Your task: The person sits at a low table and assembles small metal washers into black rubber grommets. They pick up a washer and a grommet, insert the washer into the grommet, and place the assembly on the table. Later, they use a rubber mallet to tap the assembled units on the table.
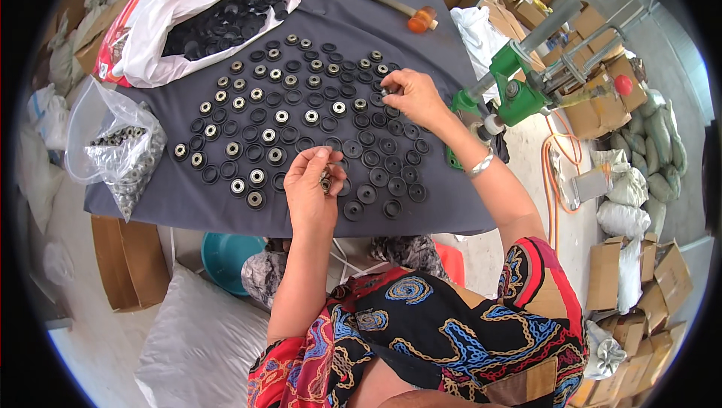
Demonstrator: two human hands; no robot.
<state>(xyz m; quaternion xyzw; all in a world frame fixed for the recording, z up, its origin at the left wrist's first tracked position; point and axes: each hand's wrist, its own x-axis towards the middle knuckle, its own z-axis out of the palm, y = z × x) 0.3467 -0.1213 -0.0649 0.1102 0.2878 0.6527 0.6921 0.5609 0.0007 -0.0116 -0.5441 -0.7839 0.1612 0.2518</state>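
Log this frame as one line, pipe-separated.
left hand: holds small metal bearings | right hand: pinches a part over black wheels | surface: grey cloth | near: mallet

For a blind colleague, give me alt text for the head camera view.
A person's left hand holds small metal rings while the right hand pinches one over black wheels spread on a grey cloth. A mallet lies beyond.

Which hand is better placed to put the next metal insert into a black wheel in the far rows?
Probably the right hand: it already rests over the far rows of black round rubber wheels, pinching a small part. The left hand is nearer the body, holding a stack of small metal bearings.
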